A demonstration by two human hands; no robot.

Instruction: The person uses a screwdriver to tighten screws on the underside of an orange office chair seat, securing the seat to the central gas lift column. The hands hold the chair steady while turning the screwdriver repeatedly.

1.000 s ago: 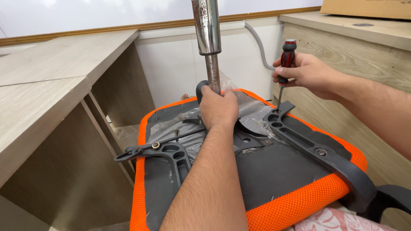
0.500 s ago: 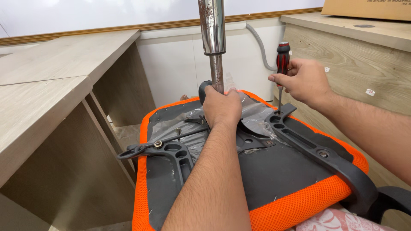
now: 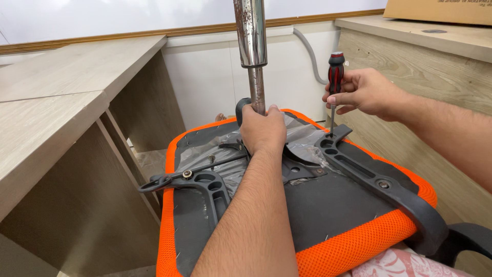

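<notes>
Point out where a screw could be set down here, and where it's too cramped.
Free: the wooden desk top at left, and the black seat underside between the armrest bracket and orange edge. Crowded: around the metal column, left hand, right hand and screwdriver.

Office room, pale wood-grain L-shaped desk (image 3: 61, 97) along the left, matching wooden counter (image 3: 410, 41) on the right, white wall with wood trim (image 3: 154, 35), upturned orange office chair seat (image 3: 359, 246)

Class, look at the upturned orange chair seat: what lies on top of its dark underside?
On the seat lie two black arm brackets, crinkled clear plastic and the metal column. The left hand covers the column's base. The screwdriver tip in the right hand is sunk in a bracket hole.
</notes>
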